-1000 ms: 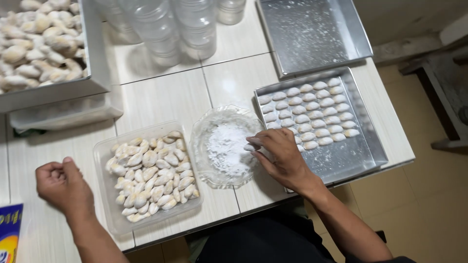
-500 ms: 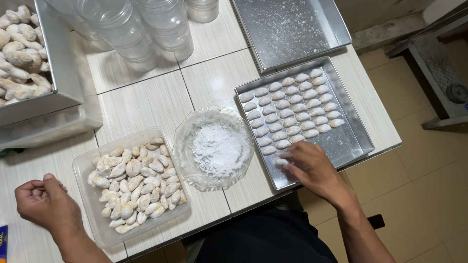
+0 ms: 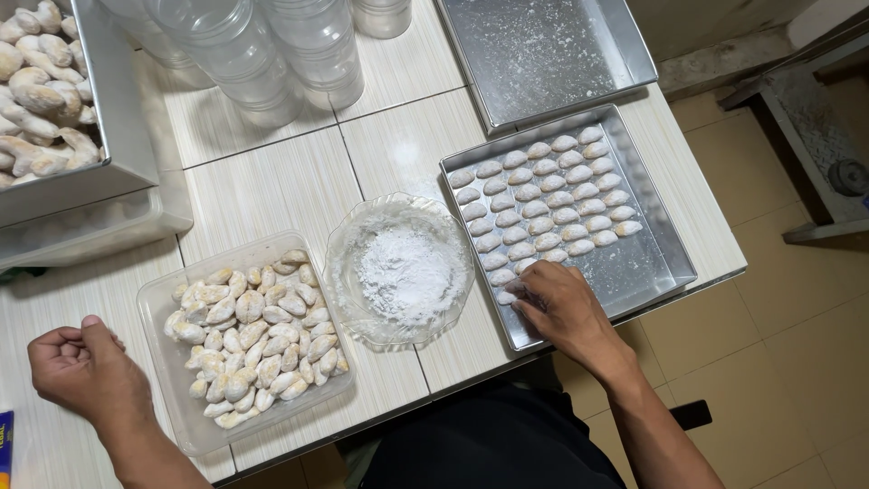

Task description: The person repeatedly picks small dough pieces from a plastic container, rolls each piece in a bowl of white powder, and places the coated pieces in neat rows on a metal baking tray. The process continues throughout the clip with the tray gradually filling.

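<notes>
My right hand [image 3: 563, 310] rests in the near left corner of a metal baking tray [image 3: 654, 268], fingertips on a small white sugar-coated cookie [image 3: 506, 296] at the end of the rows of cookies [image 3: 543, 208]. A clear glass bowl of white powder [image 3: 403, 272] sits just left of the tray. Further left is a clear plastic tub [image 3: 172, 398] filled with pale uncoated cookies [image 3: 253, 335]. My left hand [image 3: 86, 369] lies loosely curled on the tiled table beside the tub, holding nothing that I can see.
An empty powder-dusted metal tray [image 3: 543, 54] lies at the back right. Several clear plastic jars [image 3: 272, 54] stand at the back middle. A metal tray of pale cookies [image 3: 45, 100] sits on another container at the far left. The table edge and tiled floor [image 3: 778, 344] are to the right.
My right hand moved from the powder bowl to the near left corner of the cookie tray and is setting down a coated cookie. My left hand stayed beside the tub.
</notes>
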